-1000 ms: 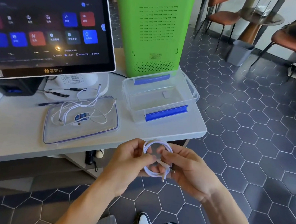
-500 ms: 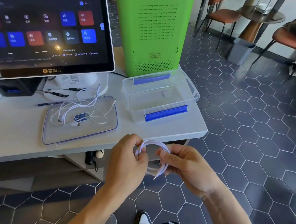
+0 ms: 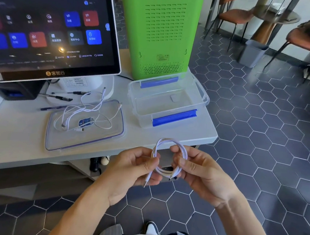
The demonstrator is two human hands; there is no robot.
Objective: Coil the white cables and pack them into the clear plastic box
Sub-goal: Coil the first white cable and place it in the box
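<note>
A white cable wound into a small coil (image 3: 168,143) hangs between my hands, just in front of the table's near edge. My left hand (image 3: 134,170) pinches its left side, with one plug end dangling below the fingers. My right hand (image 3: 199,174) grips the coil's right side, the other plug end poking out by the thumb. The clear plastic box (image 3: 168,101) with blue clips stands open on the table's right part. More loose white cables (image 3: 86,114) lie tangled on the clear lid (image 3: 110,137) left of the box.
A touchscreen terminal (image 3: 51,29) stands at the back left, with pens (image 3: 61,98) at its base. A green machine (image 3: 158,32) rises behind the box. The grey table (image 3: 11,141) ends at right over hexagon floor tiles; chairs and a bin (image 3: 252,52) are far right.
Both hands have shifted the coil slightly and opened it wider; the loop now stands rounder with both plug ends hanging free below.
</note>
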